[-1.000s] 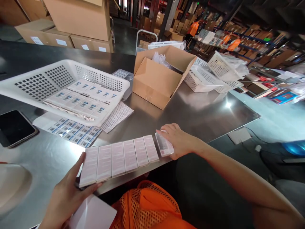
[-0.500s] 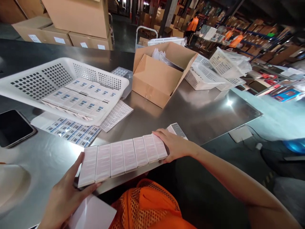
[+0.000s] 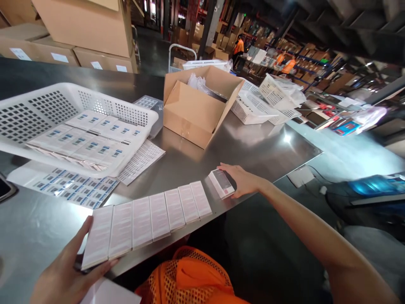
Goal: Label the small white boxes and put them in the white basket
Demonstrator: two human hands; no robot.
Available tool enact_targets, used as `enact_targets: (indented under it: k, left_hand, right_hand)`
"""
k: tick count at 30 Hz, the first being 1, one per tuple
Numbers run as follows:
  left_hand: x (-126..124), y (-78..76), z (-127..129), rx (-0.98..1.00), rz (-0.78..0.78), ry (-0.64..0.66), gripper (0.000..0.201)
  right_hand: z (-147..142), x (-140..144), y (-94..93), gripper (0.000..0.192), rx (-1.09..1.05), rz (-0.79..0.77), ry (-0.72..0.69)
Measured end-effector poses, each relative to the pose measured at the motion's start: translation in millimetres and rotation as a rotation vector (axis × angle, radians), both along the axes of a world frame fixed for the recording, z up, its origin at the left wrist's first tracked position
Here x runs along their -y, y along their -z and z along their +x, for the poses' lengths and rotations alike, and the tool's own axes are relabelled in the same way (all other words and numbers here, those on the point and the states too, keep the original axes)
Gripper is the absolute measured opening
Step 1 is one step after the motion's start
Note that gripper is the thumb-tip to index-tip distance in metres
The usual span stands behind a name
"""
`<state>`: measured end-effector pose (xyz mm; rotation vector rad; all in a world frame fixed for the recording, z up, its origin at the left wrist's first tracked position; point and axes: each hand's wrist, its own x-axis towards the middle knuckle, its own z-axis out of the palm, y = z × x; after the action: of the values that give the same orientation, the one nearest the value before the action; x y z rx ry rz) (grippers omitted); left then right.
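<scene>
Head view, A: What has been altered within the last second?

B: The row of slim pinkish-white cartons (image 3: 147, 223) has been lengthened from six to seven. The seventh was brought up against the right end half a second ago; a further carton (image 3: 220, 185), then lying beyond the hand, has now been taken up. The row is thus one carton longer, with a gap left before the held one.

A: Where is the row, and how are the hands placed?

B: It is laid along the near edge of the metal table (image 3: 193, 166). The left hand (image 3: 65, 270) is spread wide about the left end and touches it. The further carton is gripped in the right hand (image 3: 242, 181), apart from the row.

A: Counts, working outward?

B: Row, seven; held, one. White perforated basket (image 3: 109, 105), one; twelve labelled cartons (image 3: 79, 145) are seen on top, in two rows of six, any lower layer being hidden. Label sheets, three: first sheet (image 3: 74, 183) and second sheet (image 3: 142, 158) partly covered by the basket, third sheet (image 3: 148, 102) behind it. Brown shipping box (image 3: 191, 114), open-topped, one. Phone (image 3: 4, 188), one, cut by the left edge.
</scene>
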<state>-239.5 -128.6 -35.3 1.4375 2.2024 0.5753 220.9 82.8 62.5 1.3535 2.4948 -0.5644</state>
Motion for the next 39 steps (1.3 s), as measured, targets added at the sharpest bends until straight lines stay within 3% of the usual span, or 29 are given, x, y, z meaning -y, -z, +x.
enact_targets:
  k: [5,10,17,23,28,32,35,37,39]
  left_hand:
    - [-3,-19.9,8,-0.016,-0.046,-0.014,0.094]
    - [-4,-26.9,13,-0.022,0.024,-0.013,0.099]
    - [-5,-32.6,15,0.005,0.055,0.048,0.098]
    - [-6,-38.4,20,0.003,0.000,0.140,0.093]
    - [-16,-41.7,58,-0.001,0.049,0.179,0.089]
    - [-27,-43.2,87,0.019,0.077,0.166,0.100]
    - [-26,-48.1,87,0.030,0.092,0.120,0.105]
    - [-21,-55.0,79,0.017,0.115,0.048,0.097]
    - [-14,-65.0,70,-0.014,0.175,-0.063,0.081]
  right_hand:
    - [-40,17,-8.6,0.110,0.003,0.158,-0.140]
    - [-62,27,0.8,0.128,-0.154,-0.033,-0.159]
    - [-58,42,25.6,0.125,-0.340,-0.034,-0.114]
    - [-56,41,25.8,0.114,-0.351,0.002,-0.140]
    - [-30,10,22.9,0.117,-0.250,0.012,-0.179]
    - [-3,-7,19.6,0.118,-0.111,0.092,-0.178]
    - [-1,14,12.7,0.121,-0.194,0.312,-0.122]
    - [-17,46,9.6,0.106,-0.413,0.444,-0.095]
    - [-48,86,11.1,0.084,-0.640,0.421,-0.081]
